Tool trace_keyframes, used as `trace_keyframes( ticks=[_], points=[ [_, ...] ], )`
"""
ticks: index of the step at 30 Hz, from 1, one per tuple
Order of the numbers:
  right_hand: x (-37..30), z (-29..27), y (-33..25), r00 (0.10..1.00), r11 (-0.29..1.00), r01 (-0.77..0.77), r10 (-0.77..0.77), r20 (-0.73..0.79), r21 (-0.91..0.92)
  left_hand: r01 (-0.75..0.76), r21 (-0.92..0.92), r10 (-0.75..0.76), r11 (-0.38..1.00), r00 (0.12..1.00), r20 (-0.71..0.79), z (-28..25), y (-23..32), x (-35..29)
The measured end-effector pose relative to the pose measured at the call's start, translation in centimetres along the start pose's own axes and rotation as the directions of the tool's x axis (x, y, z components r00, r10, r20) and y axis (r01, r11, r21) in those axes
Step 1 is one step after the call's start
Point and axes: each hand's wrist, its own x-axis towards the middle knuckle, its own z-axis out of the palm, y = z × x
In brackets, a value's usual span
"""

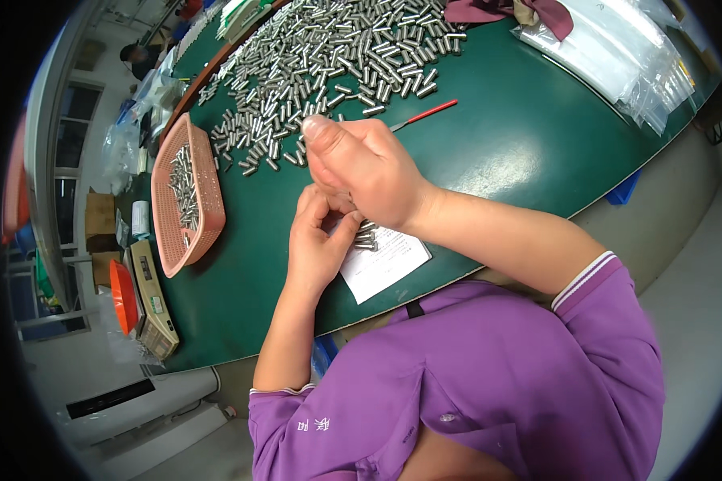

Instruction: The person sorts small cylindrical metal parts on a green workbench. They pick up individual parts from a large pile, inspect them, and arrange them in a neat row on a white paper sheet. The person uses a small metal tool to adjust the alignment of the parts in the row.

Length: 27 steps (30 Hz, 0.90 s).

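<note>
My right hand (pixel 373 172) is curled closed, thumb uppermost, above the table; whatever lies inside its fingers is hidden. Just below and to its left, my left hand (pixel 317 244) has its thumb and fingertips brought together, and I cannot make out what they pinch. Several short metal pins (pixel 366 238) lie beside the left thumb on a white printed sheet (pixel 389 268). Beyond both hands spreads a large heap of loose silvery metal pins (pixel 321 64) on the green table (pixel 489 152).
A pink perforated basket (pixel 214 192) holding metal pins stands on the left. Near it are a weighing scale (pixel 154 301) and an orange tray (pixel 123 297). A red-handled tool (pixel 431 111) lies beyond my right hand. Clear plastic bags (pixel 618 60) rest at the far right.
</note>
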Motion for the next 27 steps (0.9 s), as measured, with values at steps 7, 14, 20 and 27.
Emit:
trace_keyframes(
  ticks=[7, 14, 20, 27],
  points=[
    [0.2, -0.9, -1.4, 1.0, 0.998, 0.001, -0.003, 0.022, 0.068, -0.089, 0.104, 0.083, 0.991, 0.995, 0.063, -1.0, 0.5, -0.5],
    [-0.2, -0.8, -1.1, 0.999, 0.997, -0.038, 0.037, 0.024, 0.06, -0.09, 0.09, 0.091, 0.992, 0.996, -0.011, -0.1, 0.3, -0.7],
    [-0.4, -0.3, -1.1, 1.0, 0.997, -0.024, 0.024, -0.002, 0.074, -0.053, 0.042, 0.055, 0.998, 0.998, -0.044, 0.0, 0.0, -0.8],
    [-0.4, -0.5, -0.6, 1.0, 0.98, -0.002, 0.006, -0.018, 0.199, -0.048, 0.045, 0.05, 0.998, 0.998, -0.048, 0.1, 0.2, -0.6]
  ],
)
